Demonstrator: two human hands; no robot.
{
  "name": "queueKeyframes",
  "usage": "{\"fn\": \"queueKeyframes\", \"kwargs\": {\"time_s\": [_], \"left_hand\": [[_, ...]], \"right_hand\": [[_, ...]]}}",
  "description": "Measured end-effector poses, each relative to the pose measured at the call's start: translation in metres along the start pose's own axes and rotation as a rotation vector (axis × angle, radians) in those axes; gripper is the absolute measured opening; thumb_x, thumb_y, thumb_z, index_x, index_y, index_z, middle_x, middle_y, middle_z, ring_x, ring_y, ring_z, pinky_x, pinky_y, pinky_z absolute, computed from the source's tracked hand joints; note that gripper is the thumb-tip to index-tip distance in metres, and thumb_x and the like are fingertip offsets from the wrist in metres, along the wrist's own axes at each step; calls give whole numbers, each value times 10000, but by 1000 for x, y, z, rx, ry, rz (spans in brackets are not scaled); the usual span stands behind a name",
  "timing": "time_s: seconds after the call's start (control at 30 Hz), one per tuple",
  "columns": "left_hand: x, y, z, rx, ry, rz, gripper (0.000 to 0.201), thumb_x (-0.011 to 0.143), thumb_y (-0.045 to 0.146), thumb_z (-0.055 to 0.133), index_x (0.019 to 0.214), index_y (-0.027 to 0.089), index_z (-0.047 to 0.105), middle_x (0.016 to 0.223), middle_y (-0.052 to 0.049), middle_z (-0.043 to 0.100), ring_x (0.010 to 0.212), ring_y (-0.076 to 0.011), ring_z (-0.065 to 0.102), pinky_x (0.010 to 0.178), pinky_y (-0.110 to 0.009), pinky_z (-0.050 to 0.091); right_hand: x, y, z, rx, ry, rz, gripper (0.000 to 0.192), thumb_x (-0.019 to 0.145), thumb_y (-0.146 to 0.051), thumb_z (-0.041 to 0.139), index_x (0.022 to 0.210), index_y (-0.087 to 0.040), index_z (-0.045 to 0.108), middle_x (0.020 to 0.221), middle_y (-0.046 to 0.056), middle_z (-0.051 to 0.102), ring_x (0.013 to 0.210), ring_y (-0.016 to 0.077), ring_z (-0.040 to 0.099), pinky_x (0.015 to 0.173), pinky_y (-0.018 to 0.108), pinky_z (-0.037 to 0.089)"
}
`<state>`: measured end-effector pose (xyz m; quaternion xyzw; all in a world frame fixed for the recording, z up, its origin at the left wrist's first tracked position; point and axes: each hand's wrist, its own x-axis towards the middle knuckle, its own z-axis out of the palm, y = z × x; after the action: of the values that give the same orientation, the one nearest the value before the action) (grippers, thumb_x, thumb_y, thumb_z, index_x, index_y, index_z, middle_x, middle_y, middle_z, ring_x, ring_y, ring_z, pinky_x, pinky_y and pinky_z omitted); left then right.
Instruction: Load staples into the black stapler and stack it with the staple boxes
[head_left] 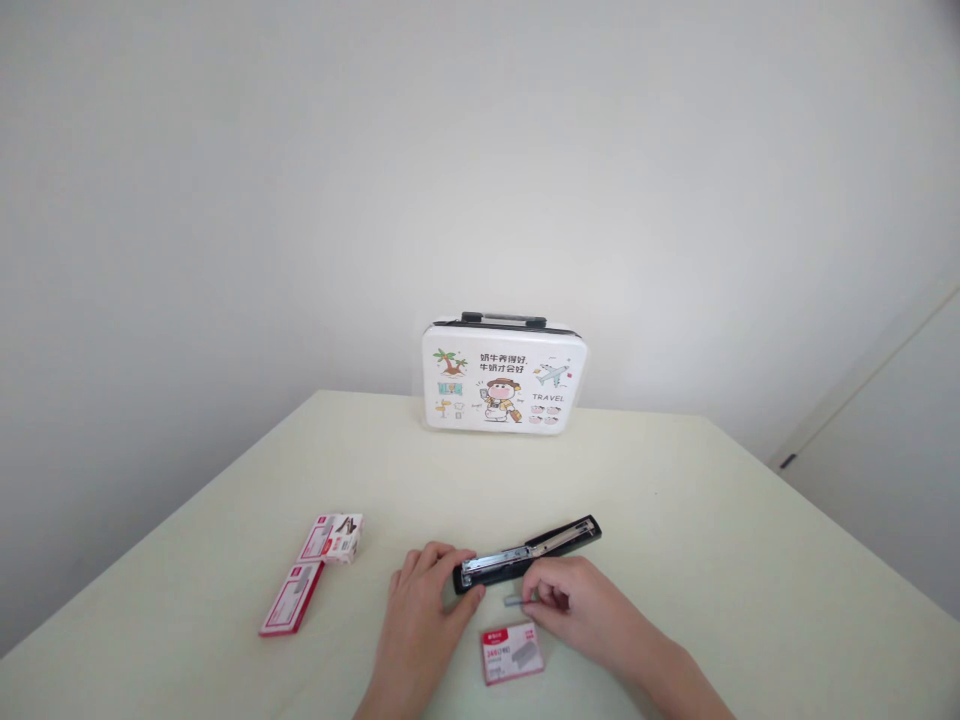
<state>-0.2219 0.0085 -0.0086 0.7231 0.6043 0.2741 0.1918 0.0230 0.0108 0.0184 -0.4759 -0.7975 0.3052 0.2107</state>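
A black stapler (529, 552) lies opened out flat on the pale table (675, 520), its metal staple channel facing up. My left hand (421, 612) rests on the table with its fingertips touching the stapler's near left end. My right hand (579, 602) pinches a small strip of staples (514, 601) just in front of the stapler. An open red staple box (512, 652) with grey staples inside lies between my wrists.
Two more red-and-white staple boxes (334, 537) (292, 598) lie to the left. A white illustrated carry case (502, 375) with a dark handle stands at the table's far edge against the wall. A door (885, 440) is at the right.
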Motion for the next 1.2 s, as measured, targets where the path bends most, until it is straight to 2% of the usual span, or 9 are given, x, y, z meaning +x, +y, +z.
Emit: {"fn": "queueKeyframes", "kwargs": {"time_s": [0.13,0.23,0.4,0.47,0.6,1.0,1.1,1.2], "left_hand": [[-1,0,0,-6,6,4,310,884,330,656,1189,353,708,1197,-24,664,1136,-264,572,942,-389,401],[-1,-1,1,-16,34,-2,379,866,313,663,1245,320,674,1213,-39,661,1148,-271,574,956,-392,407],[-1,-2,2,-33,36,-3,363,849,295,666,1211,301,673,1204,-45,662,1134,-273,583,948,-390,417],[-2,-2,2,-35,34,1,348,856,297,658,1203,312,677,1205,-38,663,1139,-271,583,952,-392,418],[-2,0,0,-28,8,-16,340,858,312,658,1196,313,688,1211,-53,664,1149,-283,581,951,-403,426],[0,-8,4,-25,7,-2,308,857,325,679,1164,334,703,1202,-44,665,1140,-285,585,954,-403,430],[4,-10,3,-35,-32,13,277,856,330,686,1132,334,719,1190,-45,664,1126,-281,588,950,-401,428],[7,-8,-1,-37,-85,2,255,851,330,695,1102,351,733,1157,-33,675,1105,-277,593,933,-397,425]], "right_hand": [[-5,2,1,71,-13,-3,96,875,-203,612,849,-212,704,692,-42,572,628,117,504,606,227,369],[-9,5,5,130,4,32,64,851,-195,629,858,-209,692,679,-50,554,628,117,500,604,227,374],[-10,2,3,239,22,81,205,877,-283,656,1066,-225,710,695,-54,561,633,124,497,612,234,387],[-6,-3,0,222,9,68,208,919,-333,623,1051,-234,749,746,-26,633,671,138,535,637,244,399],[0,-10,-2,164,-45,37,203,916,-358,641,894,-241,805,814,2,704,710,150,602,656,247,419],[-3,1,7,39,-5,21,146,904,-274,648,897,-265,794,789,-20,636,697,123,585,636,222,389],[0,-2,6,11,-43,0,131,853,-250,689,921,-282,797,763,-34,621,664,115,565,621,218,378],[4,-8,3,-39,-48,-10,149,850,-215,658,884,-265,794,719,-37,611,614,107,525,586,225,345]]}}
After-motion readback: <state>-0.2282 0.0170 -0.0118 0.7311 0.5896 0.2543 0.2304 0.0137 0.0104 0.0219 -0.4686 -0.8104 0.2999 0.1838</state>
